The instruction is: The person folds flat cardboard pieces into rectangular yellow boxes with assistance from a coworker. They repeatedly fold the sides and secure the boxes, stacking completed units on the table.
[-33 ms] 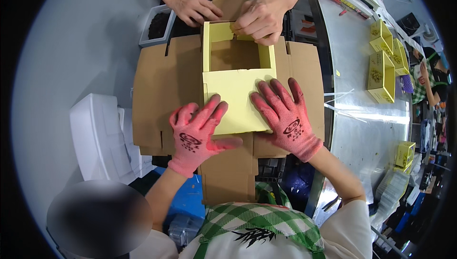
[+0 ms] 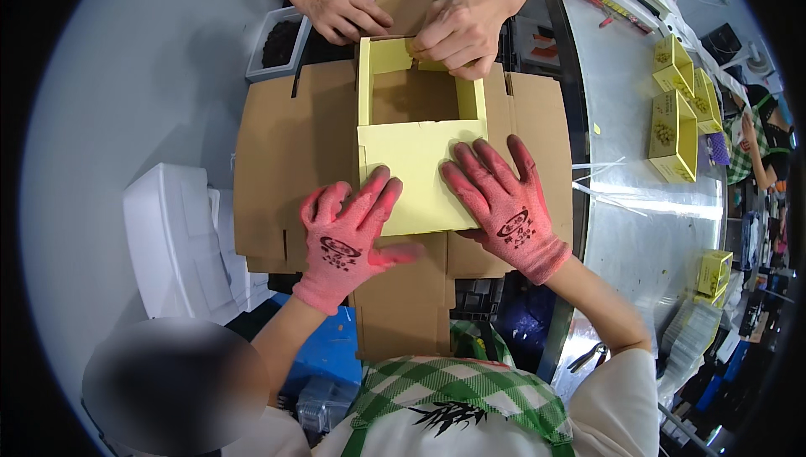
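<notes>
Work surface: a flattened brown cardboard sheet [image 2: 285, 163] with slits and flaps, spread across the middle of the scene and overhanging dark and blue bins below. On it, centre: a yellow box [image 2: 420, 146], partly assembled, its open tray toward the far side and its flat yellow panel lying toward the near side. Left hand [image 2: 348, 239], in a pink glove, lies flat with fingers spread, fingertips on the near left corner of the yellow panel, palm on the cardboard. Right hand [image 2: 504, 205], also pink-gloved, lies flat with fingers spread on the near right part of the panel; neither hand grips anything. Far side: another person's bare hands [image 2: 457, 33] pinch the far wall of the tray. Far left: a grey bin [image 2: 273, 41] with dark contents. Left: a white plastic container [image 2: 180, 239] on a pale grey floor. Right: a shiny metal table [image 2: 646, 230] carrying several small yellow boxes [image 2: 676, 125], finished and standing in a cluster, with more at the near right edge.
</notes>
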Demonstrator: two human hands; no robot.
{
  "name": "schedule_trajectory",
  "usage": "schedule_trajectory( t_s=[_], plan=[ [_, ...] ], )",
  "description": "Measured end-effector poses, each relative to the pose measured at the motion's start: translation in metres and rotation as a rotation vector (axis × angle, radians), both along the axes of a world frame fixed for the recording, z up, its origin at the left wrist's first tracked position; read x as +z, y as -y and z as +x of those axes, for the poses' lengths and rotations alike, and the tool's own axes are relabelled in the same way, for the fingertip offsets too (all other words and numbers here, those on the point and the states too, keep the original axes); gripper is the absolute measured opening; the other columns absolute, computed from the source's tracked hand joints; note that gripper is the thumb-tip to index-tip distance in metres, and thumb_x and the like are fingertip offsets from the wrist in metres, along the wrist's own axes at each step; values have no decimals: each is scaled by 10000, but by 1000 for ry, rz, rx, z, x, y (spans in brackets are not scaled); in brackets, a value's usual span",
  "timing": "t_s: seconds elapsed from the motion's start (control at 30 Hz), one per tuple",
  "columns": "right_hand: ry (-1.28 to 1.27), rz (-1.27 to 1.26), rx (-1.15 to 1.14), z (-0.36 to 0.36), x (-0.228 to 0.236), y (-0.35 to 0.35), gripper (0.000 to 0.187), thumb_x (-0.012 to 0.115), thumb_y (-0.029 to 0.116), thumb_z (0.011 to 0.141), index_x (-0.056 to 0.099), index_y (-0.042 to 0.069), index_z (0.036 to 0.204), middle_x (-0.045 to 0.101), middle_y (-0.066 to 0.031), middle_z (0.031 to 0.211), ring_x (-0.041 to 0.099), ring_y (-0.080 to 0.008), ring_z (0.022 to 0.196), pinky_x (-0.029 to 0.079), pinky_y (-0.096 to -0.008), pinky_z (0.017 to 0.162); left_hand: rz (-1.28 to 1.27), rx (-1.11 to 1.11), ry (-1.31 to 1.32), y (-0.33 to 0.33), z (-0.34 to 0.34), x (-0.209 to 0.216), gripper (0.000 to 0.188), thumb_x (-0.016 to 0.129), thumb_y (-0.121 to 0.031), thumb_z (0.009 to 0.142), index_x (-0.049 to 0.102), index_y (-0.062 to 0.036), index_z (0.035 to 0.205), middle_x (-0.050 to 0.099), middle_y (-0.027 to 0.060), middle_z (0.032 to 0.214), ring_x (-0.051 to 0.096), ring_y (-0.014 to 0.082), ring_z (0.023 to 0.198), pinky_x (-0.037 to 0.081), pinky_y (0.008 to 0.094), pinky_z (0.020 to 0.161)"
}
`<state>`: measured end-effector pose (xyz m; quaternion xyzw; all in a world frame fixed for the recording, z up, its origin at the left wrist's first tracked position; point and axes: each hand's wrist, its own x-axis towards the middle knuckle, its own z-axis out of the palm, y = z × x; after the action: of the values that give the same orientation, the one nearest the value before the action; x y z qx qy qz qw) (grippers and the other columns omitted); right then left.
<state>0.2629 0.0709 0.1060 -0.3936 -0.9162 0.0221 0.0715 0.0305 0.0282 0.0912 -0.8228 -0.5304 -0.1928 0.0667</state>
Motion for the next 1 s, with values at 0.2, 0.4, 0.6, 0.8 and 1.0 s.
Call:
schedule_trajectory(
  t_s=[0.2,0.4,0.6,0.8,1.0],
  plan=[
    [92,-71,308,-1,-8,-30,310,768,245,560,626,110,800,607,5,787,563,-179,1010,261,-560,1103,-162,-288,-466,-32,-5,12,440,644,-420,742,617,-121,1063,622,0,992,498,198,904,374,393,859],
    [6,-165,345,-4,-11,-25,196,699,210,582,634,133,750,597,8,709,571,-161,835,250,-566,1104,-1190,-439,-78,-63,35,2,445,641,-370,788,544,-41,1072,616,69,959,554,220,737,458,398,715],
    [-528,63,98,12,-47,1,482,691,170,637,558,81,1092,558,-89,1209,523,-255,1161,352,-517,1059,-1696,-397,172,-81,48,1,714,628,-372,739,410,-18,1319,445,200,1291,454,341,1134,386,423,979],
    [-430,-305,-276,18,-100,19,812,730,190,646,373,15,1354,440,-176,1336,480,-321,1175,348,-460,1026,-1619,-543,-29,-85,50,-27,971,680,-406,628,286,-26,1429,347,216,1363,356,413,1239,334,466,1051],
    [-492,-359,-281,9,-104,5,756,650,241,720,346,-8,1365,433,-204,1305,470,-359,1143,342,-463,970,-1756,-510,-61,-98,54,-20,1067,734,-401,561,249,-54,1446,341,226,1351,350,422,1237,325,461,1055]
  ],
)
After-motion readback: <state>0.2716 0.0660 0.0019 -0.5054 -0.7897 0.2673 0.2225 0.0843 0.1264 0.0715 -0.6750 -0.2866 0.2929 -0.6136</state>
